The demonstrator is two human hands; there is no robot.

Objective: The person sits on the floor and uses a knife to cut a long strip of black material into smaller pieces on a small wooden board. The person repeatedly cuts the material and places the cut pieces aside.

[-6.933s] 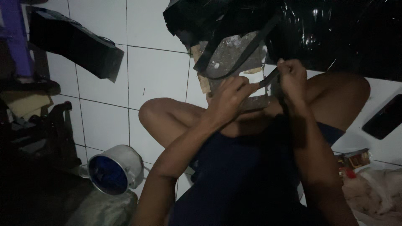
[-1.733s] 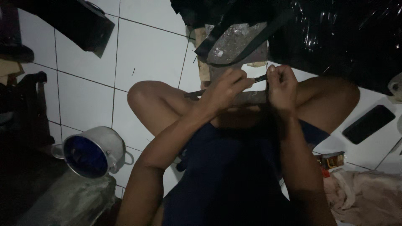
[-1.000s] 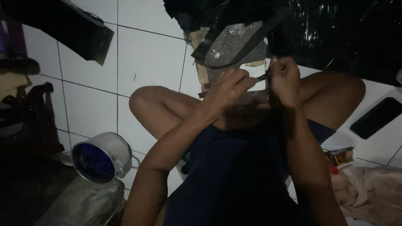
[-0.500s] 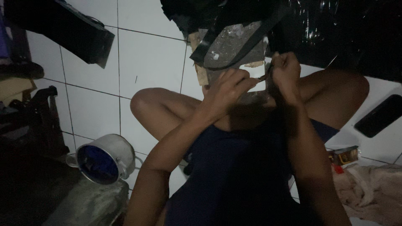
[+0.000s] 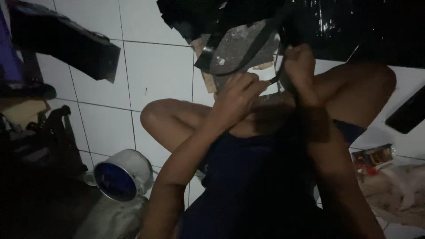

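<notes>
I sit cross-legged on a white tiled floor. My left hand (image 5: 239, 95) presses down on a grey flat piece, seemingly a shoe sole (image 5: 270, 101), resting on my legs. My right hand (image 5: 300, 71) is closed around a thin dark strap or tool (image 5: 279, 73) at the piece's far edge, just right of my left fingers. A second grey sole with a black strap (image 5: 241, 46) lies on the floor right behind both hands.
A metal pot with a blue inside (image 5: 121, 175) stands at my left knee. A black box-like object (image 5: 66, 44) lies far left, black plastic sheeting (image 5: 354, 26) at the top right, a dark phone-like slab (image 5: 409, 110) and a small packet (image 5: 374, 156) at the right.
My right hand has lifted a little, pulling the thin dark piece upward. The view has shifted slightly, and my left hand stays on the grey piece.
</notes>
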